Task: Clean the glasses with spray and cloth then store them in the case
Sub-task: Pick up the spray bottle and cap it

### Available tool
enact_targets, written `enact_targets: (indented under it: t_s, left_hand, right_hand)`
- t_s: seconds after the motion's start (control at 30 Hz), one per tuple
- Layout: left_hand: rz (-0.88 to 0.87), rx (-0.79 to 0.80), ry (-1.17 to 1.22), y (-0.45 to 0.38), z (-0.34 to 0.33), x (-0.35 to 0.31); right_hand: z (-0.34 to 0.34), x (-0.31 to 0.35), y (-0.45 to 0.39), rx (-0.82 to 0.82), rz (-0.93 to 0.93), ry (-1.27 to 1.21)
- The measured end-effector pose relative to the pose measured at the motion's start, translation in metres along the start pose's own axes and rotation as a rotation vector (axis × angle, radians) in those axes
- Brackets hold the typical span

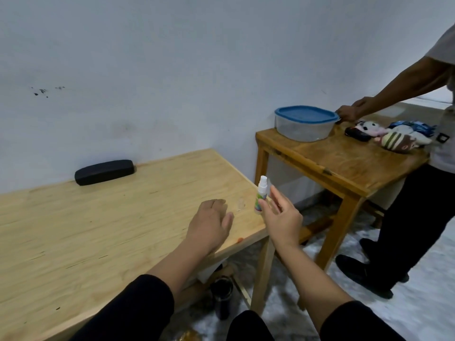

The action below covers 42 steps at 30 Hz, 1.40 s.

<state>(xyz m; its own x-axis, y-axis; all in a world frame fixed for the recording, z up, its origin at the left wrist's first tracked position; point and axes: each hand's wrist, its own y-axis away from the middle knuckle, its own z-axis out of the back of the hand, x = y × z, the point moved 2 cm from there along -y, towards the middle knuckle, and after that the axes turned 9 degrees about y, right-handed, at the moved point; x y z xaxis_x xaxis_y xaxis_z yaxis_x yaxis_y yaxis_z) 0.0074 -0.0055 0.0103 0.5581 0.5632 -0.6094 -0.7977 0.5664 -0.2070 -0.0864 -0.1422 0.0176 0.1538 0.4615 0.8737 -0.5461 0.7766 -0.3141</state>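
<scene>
A small white spray bottle [261, 196] stands upright near the right edge of the light wooden table [98, 230]. My right hand [280, 217] hovers just right of it with fingers straight and the thumb close to the bottle's base; it grips nothing. My left hand [211, 222] rests palm down on the table left of the bottle, fingers relaxed. A small clear cap [240, 205] lies between my left fingertips and the bottle. The black glasses case [104, 172] lies closed at the back by the wall. No glasses or cloth are in view.
A darker wooden table [344, 163] stands to the right with a blue-lidded clear container [305, 123] and a pile of socks [394, 137]. Another person [418, 193] stands beside it, a hand on the container. A dark bottle [222, 296] sits on the floor under my table.
</scene>
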Motion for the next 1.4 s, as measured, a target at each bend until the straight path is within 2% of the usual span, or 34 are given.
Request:
enact_targets:
  t_s: [0.13,0.5,0.6,0.73,0.83,1.03,1.23,1.4]
  left_hand:
    - [0.017,-0.04,0.14,-0.014,-0.012,-0.013]
    - [0.037,-0.115,0.322,-0.031,-0.028,-0.018]
    - [0.077,-0.214,0.521,-0.034,-0.019,-0.025]
    - [-0.074,-0.297,0.678,-0.047,0.006,-0.046]
    - [-0.163,-0.26,0.724,-0.052,0.016,-0.061]
    - [-0.252,-0.159,0.665,-0.054,0.008,-0.067]
    - [-0.289,-0.079,0.566,-0.059,-0.001,-0.065]
    - [-0.248,-0.041,0.599,-0.056,-0.004,-0.059]
  right_hand:
    - [-0.003,-0.002,-0.004,0.031,-0.055,-0.129]
    - [0.001,-0.006,-0.015,0.036,-0.036,-0.12]
    - [0.001,-0.007,-0.016,0.05,-0.039,-0.136]
    - [0.001,-0.009,-0.017,0.058,-0.031,-0.147]
    - [0.001,-0.01,-0.017,0.07,-0.033,-0.146]
    - [-0.001,-0.01,-0.02,0.084,-0.047,-0.164]
    - [-0.001,-0.011,-0.021,0.098,-0.036,-0.168]
    - [0.001,-0.01,-0.024,0.153,-0.027,-0.182]
